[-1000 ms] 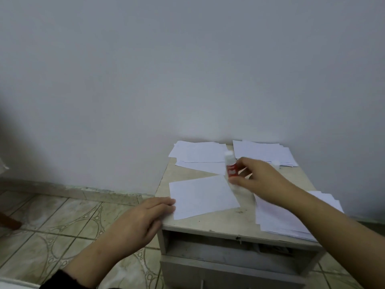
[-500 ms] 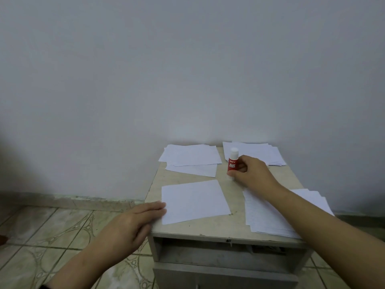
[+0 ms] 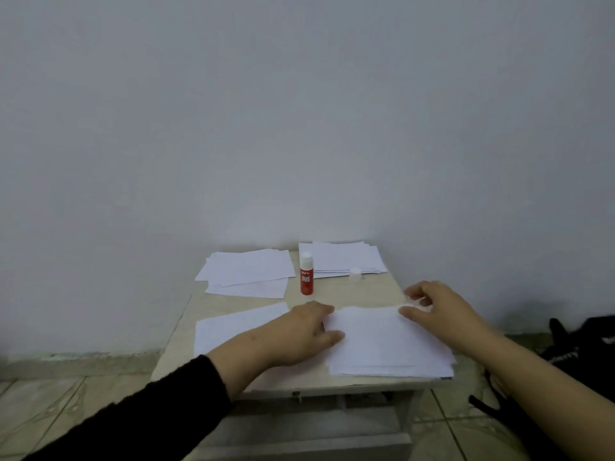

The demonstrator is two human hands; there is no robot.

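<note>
A flat stack (image 3: 389, 369) of thin white paper lies at the table's (image 3: 346, 292) front right. The right hand (image 3: 442, 314) pinches the top sheet's (image 3: 376, 337) far corner between thumb and curled fingers (image 3: 417, 291); blur smears the contact. The left hand (image 3: 299, 334) rests loosely flat, with its thumb on the stack's left edge, and hides part of a loose sheet (image 3: 233, 327). Behind stands a red glue stick (image 3: 306, 277).

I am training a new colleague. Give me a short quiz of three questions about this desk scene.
1. True or false: the glue stick lies flat on the table.
2. The left hand and right hand both touch which paper? A far left pile; B far right pile; C near right stack.
3. Which arm has a black sleeve?
Key: 1 false, it stands upright. 2 C. 3 the left.
</note>
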